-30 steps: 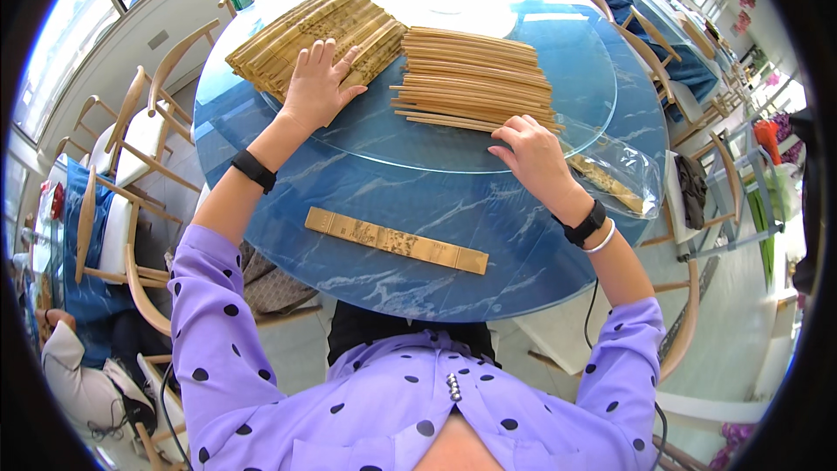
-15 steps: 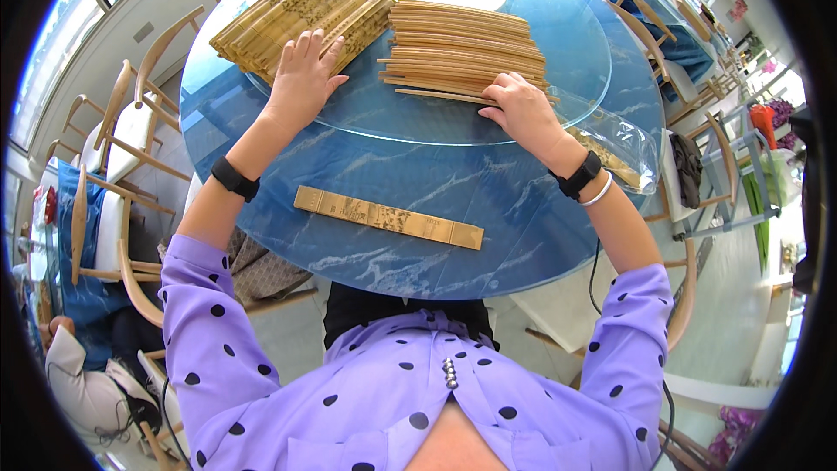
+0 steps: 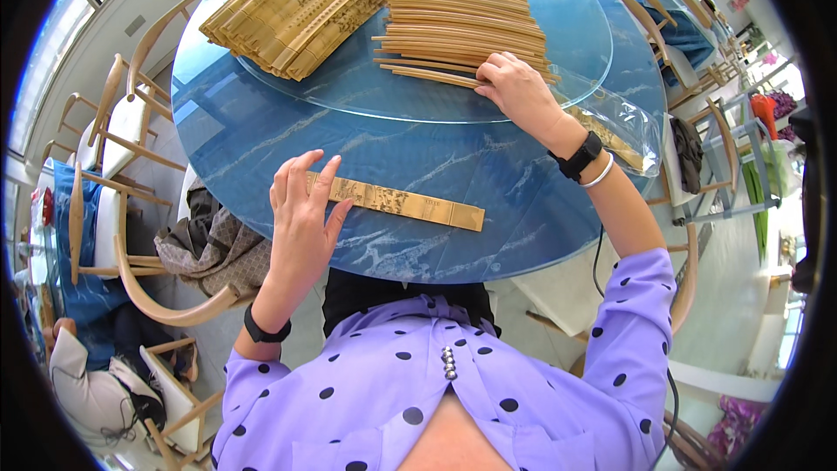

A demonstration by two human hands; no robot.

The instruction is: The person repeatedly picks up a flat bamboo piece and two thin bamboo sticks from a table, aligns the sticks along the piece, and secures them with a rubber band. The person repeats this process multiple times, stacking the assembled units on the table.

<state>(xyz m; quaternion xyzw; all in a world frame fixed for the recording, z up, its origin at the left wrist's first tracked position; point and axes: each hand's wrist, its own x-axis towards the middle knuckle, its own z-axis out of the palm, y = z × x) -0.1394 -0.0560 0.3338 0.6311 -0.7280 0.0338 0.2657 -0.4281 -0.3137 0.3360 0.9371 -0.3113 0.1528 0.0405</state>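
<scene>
Left hand [image 3: 302, 216] on bamboo strip [image 3: 397, 201] end.

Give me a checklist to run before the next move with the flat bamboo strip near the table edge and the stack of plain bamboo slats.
1. Left hand on the flat printed bamboo strip: ok, fingers rest on its left end.
2. Strip lies flat on the round blue marbled table, inside the edge: ok.
3. Right hand on the stack of plain bamboo slats: ok, fingertips touch the front slats.
4. Front slats lined up: not ok, several are askew.
5. Grip on one slat: cannot tell.
6. Clear plastic bag away from the strip: ok.
</scene>
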